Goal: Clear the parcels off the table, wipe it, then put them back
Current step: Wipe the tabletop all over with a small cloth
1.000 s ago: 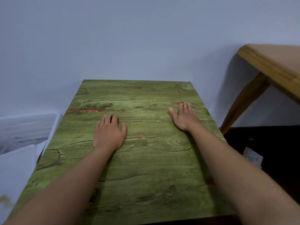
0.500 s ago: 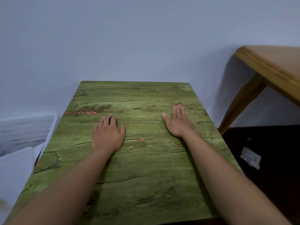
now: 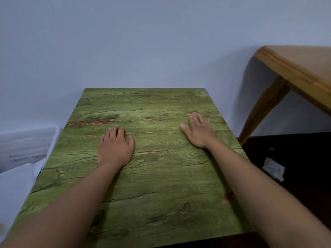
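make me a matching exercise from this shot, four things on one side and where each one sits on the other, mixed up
Things:
1. left hand
2. right hand
3. wooden table
4. white packet

Places:
a. on the dark floor, right of the green table
b. flat on the green table, near its right edge
c. upper right, against the wall
d. flat on the green table, left of its middle

Pairs: 1-d, 2-b, 3-c, 4-a
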### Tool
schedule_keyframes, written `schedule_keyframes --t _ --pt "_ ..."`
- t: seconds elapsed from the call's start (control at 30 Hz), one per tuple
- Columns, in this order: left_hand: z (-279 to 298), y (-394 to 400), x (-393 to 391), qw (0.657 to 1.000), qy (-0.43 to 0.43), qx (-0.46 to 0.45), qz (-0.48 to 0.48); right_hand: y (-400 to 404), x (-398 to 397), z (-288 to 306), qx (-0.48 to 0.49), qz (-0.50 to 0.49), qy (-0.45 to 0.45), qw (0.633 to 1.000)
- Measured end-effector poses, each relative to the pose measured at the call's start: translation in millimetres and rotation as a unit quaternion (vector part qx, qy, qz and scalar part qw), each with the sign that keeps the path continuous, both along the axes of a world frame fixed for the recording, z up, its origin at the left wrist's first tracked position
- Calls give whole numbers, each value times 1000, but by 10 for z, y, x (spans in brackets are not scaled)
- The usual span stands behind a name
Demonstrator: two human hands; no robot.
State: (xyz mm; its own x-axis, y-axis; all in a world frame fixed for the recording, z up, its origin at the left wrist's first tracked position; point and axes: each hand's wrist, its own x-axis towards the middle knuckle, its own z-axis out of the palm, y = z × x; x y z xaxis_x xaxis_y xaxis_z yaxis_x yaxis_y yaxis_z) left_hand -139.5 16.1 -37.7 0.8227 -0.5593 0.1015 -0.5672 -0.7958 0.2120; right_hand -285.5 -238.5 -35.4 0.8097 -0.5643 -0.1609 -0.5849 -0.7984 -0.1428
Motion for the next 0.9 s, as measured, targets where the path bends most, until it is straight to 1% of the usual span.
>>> schedule_keyframes --t 0.03,0.07,0.1,0.13,0.2,0.27,0.3,0.33,0.37,0.4,0.47,0.5,0.53,0.57,0.6,0.67,0.73,0.77,0.8,0.83,0.87,0.9 --pt "0 -4 -1 1000 3 1 -1 -78 -96 35 6 50 -2 999" --pt "2 -5 -4 1000 4 0 -1 -190 -189 71 13 78 -2 997" --pt "2 -5 -7 1000 3 -2 -1 -308 -271 99 23 75 1 997" --pt "4 -11 -8 1000 4 -2 -2 -410 -331 132 34 42 5 999" --pt "9 -13 -18 1000 3 0 -2 -511 -324 137 41 -71 5 997" --pt "12 -14 -12 1000 1 0 2 -375 -160 98 34 -178 0 984" --pt "11 -13 -9 1000 3 -1 3 -256 -56 79 40 -208 -3 977" --pt "9 -9 -8 1000 3 0 4 -137 32 66 47 -216 -3 975" --pt "6 -4 -7 1000 3 1 3 -31 90 56 45 -197 -2 979" --pt "7 -2 -7 1000 2 1 2 41 101 37 28 -149 2 989" --pt "15 -11 -9 1000 3 0 1 69 -7 63 3 0 4 1000" --pt "14 -14 -15 1000 4 1 0 9 -106 104 3 67 6 998" --pt "13 -17 -22 1000 3 1 -1 -97 -209 136 7 109 8 994" --pt "10 -17 -19 1000 3 -1 0 -224 -297 159 13 120 12 993" --pt "13 -18 -20 1000 3 -2 0 -342 -373 183 22 94 15 995" --pt "14 -17 -29 1000 2 -2 1 -523 -411 167 30 -19 13 999" --pt "17 -11 -23 1000 -1 -2 1 -502 -268 95 32 -147 0 989" --pt "18 -12 -15 1000 -1 -1 1 -417 -170 82 42 -194 -5 980" --pt "17 -7 -14 1000 0 2 1 -316 -81 74 54 -219 -6 974" --pt "11 0 -12 1000 0 3 2 -214 -17 72 56 -215 -5 975" --pt "8 -3 -8 1000 -1 4 1 -138 5 55 44 -180 -2 983" --pt "6 -1 -4 1000 0 3 2 -87 -14 33 24 -116 -1 993"
